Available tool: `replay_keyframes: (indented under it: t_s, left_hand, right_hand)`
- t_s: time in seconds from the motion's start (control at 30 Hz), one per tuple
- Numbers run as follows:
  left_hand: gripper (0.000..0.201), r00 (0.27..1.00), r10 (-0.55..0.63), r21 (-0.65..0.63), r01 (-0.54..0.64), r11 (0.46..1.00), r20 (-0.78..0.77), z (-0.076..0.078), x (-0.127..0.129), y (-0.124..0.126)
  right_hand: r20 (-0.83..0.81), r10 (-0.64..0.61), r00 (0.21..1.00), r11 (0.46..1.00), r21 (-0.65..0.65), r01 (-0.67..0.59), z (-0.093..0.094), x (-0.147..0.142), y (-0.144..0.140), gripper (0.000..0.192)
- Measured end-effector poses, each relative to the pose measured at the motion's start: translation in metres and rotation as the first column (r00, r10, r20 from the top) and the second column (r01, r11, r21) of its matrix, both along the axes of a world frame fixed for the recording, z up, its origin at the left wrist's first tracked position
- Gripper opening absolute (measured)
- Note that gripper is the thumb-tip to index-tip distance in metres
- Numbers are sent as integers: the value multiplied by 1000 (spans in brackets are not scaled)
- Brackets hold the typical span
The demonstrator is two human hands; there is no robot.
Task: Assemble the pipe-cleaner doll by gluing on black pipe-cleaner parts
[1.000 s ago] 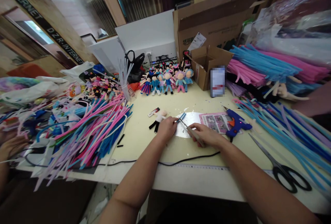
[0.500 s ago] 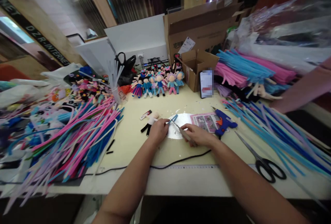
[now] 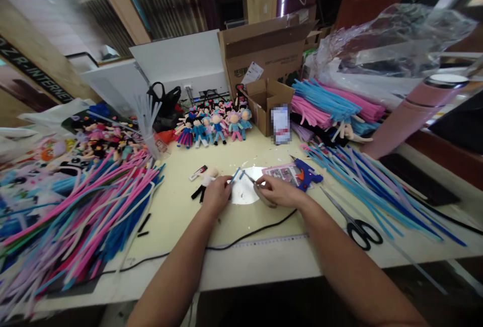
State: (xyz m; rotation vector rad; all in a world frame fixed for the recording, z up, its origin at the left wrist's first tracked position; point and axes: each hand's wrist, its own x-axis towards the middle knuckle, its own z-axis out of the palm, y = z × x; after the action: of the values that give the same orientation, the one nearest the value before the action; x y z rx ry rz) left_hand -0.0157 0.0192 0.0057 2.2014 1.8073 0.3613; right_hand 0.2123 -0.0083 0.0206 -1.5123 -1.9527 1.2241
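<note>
My left hand [image 3: 217, 193] pinches a short blue pipe cleaner piece [image 3: 236, 173] over a shiny round sheet [image 3: 241, 195] on the pale yellow table [image 3: 181, 206]. My right hand [image 3: 277, 191] is closed on a small pair of scissors [image 3: 249, 177] whose metal tips point at the blue piece. Just left of my left hand lies a small white doll with black legs [image 3: 204, 182]. A blue glue gun [image 3: 307, 173] rests on a pink printed card right beside my right hand.
A big pile of pink, blue and white pipe cleaners [image 3: 86, 206] fills the left. Long blue pipe cleaners [image 3: 370, 186] and large black-handled scissors [image 3: 356, 224] lie right. Finished dolls [image 3: 213, 126], a cardboard box [image 3: 266, 95], a pink bottle [image 3: 411, 115] and a black cable [image 3: 245, 236] are nearby.
The view has swung to the right, bringing the pink bottle into sight. Both hands stay together over the shiny sheet with the blue piece and scissors.
</note>
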Motion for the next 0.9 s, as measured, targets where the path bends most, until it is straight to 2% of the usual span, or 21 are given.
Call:
replay_keyframes:
  t_s: [0.1,0.2,0.33,0.53,0.77,0.87,0.9]
  left_hand:
    - [31,994,-38,-23,36,999,-99,5,7,-4]
    - [34,985,-38,-20,35,999,-169,12,18,-4]
    - [33,971,-48,-14,46,999,-236,18,39,7]
    - [19,959,-80,-42,72,997,-271,10,62,24]
    - [20,963,-65,-55,53,997,-262,7,59,15]
    - [28,971,-33,-56,20,998,-236,7,53,4]
    - [31,981,-53,-43,46,998,-189,6,50,1]
  right_hand:
    - [142,-189,972,977,129,171,2,9,5,34]
    - [331,-327,885,937,235,258,5,11,8,38]
    - [485,-347,803,932,275,237,7,8,7,37]
    - [509,-387,769,906,367,212,2,6,7,30]
    - [505,-410,760,874,456,168,-2,7,7,30]
    - [526,-419,740,862,487,142,-4,8,5,31]
    - [546,-407,732,867,484,121,-6,9,5,31]
